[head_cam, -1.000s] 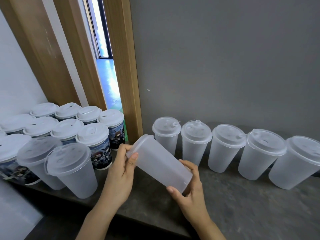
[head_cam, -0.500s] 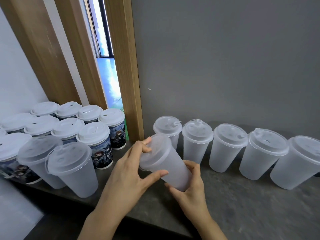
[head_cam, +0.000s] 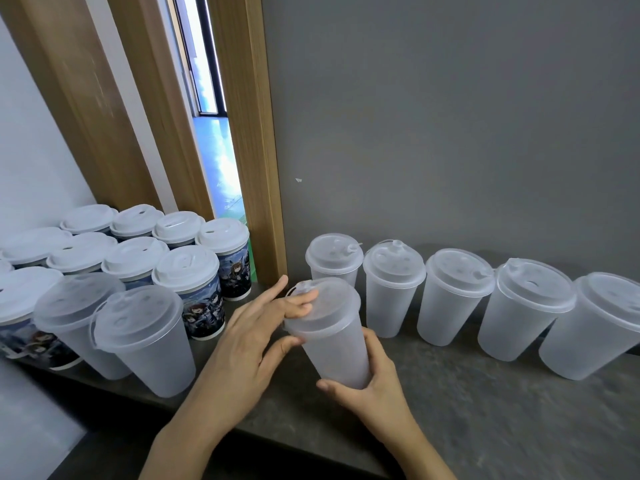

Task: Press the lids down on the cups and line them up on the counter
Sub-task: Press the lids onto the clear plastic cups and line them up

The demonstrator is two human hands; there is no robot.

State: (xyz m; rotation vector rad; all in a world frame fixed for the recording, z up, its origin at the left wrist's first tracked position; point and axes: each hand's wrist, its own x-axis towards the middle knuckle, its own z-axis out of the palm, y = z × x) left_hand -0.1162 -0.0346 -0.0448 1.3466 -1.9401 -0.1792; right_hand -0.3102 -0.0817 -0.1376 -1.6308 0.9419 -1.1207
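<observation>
Head view: right hand (head_cam: 377,393) is gripping the cup (head_cam: 332,344); left hand (head_cam: 249,341), fingers straight, is pressing its lid (head_cam: 325,303). Uneven pressing could be tipping it toward the row (head_cam: 450,296) at 1 o'clock.

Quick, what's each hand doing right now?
Left hand: open, straight fingers pressing the lid of the held cup.
Right hand: closed around that cup's base.

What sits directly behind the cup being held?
Behind the held cup, the first lidded frosted cup of the wall row stands; its lower body is covered by the held cup.
</observation>
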